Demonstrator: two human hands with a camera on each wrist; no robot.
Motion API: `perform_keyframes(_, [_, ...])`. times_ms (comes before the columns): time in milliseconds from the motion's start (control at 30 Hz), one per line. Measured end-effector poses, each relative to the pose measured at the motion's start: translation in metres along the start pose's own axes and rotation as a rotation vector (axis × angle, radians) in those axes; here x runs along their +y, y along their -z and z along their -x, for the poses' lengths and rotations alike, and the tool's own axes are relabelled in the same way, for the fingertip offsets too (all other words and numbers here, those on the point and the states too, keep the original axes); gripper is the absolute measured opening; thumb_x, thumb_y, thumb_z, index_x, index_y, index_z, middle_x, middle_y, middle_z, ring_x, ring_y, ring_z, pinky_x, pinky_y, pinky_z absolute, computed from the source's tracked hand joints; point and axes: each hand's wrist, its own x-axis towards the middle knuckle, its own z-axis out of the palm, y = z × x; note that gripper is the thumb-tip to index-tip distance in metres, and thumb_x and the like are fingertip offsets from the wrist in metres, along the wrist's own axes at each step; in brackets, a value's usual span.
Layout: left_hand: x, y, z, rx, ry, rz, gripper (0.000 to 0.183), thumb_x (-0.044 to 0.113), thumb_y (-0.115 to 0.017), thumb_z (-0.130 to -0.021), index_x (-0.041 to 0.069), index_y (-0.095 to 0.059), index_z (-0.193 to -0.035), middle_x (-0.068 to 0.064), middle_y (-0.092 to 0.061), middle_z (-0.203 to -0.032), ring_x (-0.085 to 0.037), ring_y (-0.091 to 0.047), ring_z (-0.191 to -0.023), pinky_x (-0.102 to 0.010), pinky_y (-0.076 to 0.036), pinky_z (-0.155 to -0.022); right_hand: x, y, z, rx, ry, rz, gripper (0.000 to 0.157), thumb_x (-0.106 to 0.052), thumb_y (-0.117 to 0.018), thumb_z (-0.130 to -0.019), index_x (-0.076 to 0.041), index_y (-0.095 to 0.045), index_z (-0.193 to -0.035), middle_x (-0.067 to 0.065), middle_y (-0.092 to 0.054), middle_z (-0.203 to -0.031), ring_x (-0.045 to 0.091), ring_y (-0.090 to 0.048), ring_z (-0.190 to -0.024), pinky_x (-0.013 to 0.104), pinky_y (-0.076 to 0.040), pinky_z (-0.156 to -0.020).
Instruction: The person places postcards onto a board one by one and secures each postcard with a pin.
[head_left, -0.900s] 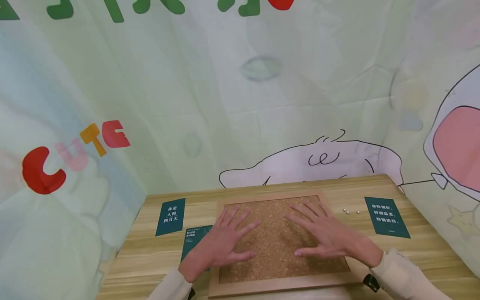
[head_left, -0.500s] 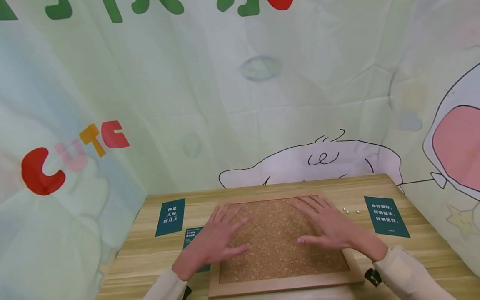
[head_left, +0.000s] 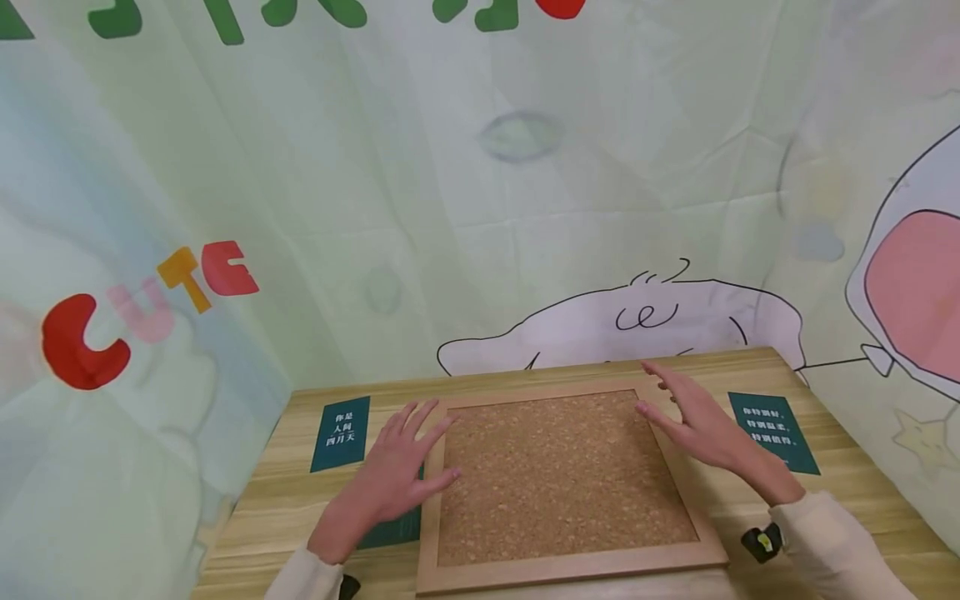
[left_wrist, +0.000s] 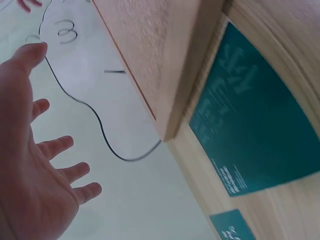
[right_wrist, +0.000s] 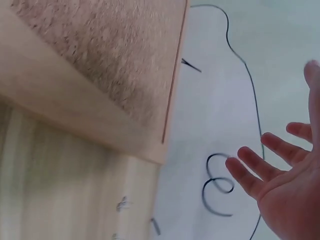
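Note:
A cork board (head_left: 555, 483) in a light wooden frame (head_left: 562, 572) lies on the table. My left hand (head_left: 390, 467) hovers by the board's left side, fingers spread and nothing held; the left wrist view shows its bare palm. Partly beneath it lies a dark green card (left_wrist: 255, 115) with white print. My right hand (head_left: 701, 425) hovers over the right side of the frame, fingers extended and holding nothing. Small shiny pieces (right_wrist: 122, 203) lie on the table beside the board in the right wrist view; in the head view the right hand hides them.
Another green card (head_left: 341, 433) lies at the table's back left, and a third green card (head_left: 776, 429) at the right, partly behind the right hand. A printed curtain (head_left: 420, 208) hangs right behind the wood-grain table (head_left: 262, 517).
Both hands have moved apart from over the cork, the left hand leftward and the right hand rightward. The cork now shows uncovered, while the small shiny pieces have become hidden in the head view.

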Motion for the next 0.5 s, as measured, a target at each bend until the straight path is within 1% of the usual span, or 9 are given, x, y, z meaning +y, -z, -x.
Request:
perform_keyframes(67, [-0.005,0.001,0.004,0.016,0.035,-0.005,0.075,0.051,-0.070,-0.096,0.022,-0.043,-0.159,-0.019,-0.038,-0.161,-0.051,-0.035,-0.144,-0.072,-0.032,-0.110,0.006,0.002,0.002,0.037,-0.036,-0.050,0.059,-0.029,-0.058,-0.108,-0.003,-0.038,-0.157,0.024,-0.051,-0.147,0.043,-0.057,-0.123,0.061,-0.052,-0.092])
perform_keyframes(133, [-0.009,0.002,0.008,0.029,0.078,-0.010,0.074,0.049,-0.071,-0.096,0.021,-0.043,-0.159,-0.020,-0.040,-0.159,-0.050,-0.038,-0.142,-0.072,-0.035,-0.108,0.011,0.004,0.005,0.068,-0.079,-0.104,0.054,-0.028,-0.055,-0.110,-0.003,-0.041,-0.155,0.024,-0.055,-0.141,0.041,-0.061,-0.117,0.053,-0.056,-0.086])
perform_keyframes(233, [-0.014,0.004,0.014,0.038,0.147,-0.005,0.072,0.046,-0.071,-0.097,0.018,-0.044,-0.158,-0.021,-0.043,-0.156,-0.048,-0.041,-0.140,-0.072,-0.037,-0.106,0.017,0.006,0.012,0.102,-0.149,-0.192,0.049,-0.028,-0.049,-0.112,-0.001,-0.044,-0.152,0.026,-0.059,-0.135,0.041,-0.065,-0.110,0.041,-0.060,-0.079])
perform_keyframes(300, [-0.017,0.004,0.018,0.034,0.193,0.009,0.072,0.045,-0.070,-0.097,0.016,-0.044,-0.158,-0.021,-0.044,-0.155,-0.047,-0.042,-0.139,-0.071,-0.038,-0.105,0.020,0.007,0.017,0.101,-0.210,-0.250,0.049,-0.030,-0.046,-0.113,0.001,-0.043,-0.151,0.028,-0.058,-0.134,0.042,-0.065,-0.108,0.035,-0.061,-0.075])
perform_keyframes(400, [-0.022,0.004,0.025,0.023,0.246,0.042,0.071,0.044,-0.070,-0.098,0.013,-0.043,-0.157,-0.022,-0.046,-0.154,-0.048,-0.043,-0.138,-0.071,-0.038,-0.106,0.025,0.008,0.025,0.079,-0.306,-0.318,0.054,-0.036,-0.041,-0.114,0.003,-0.041,-0.150,0.029,-0.056,-0.134,0.038,-0.065,-0.106,0.033,-0.061,-0.075])
perform_keyframes(500, [-0.028,0.003,0.031,0.013,0.291,0.078,0.071,0.042,-0.069,-0.099,0.010,-0.043,-0.157,-0.024,-0.045,-0.153,-0.049,-0.044,-0.138,-0.071,-0.037,-0.106,0.031,0.009,0.032,0.044,-0.383,-0.359,0.061,-0.043,-0.038,-0.113,0.006,-0.039,-0.150,0.029,-0.056,-0.133,0.036,-0.065,-0.108,0.036,-0.061,-0.078])
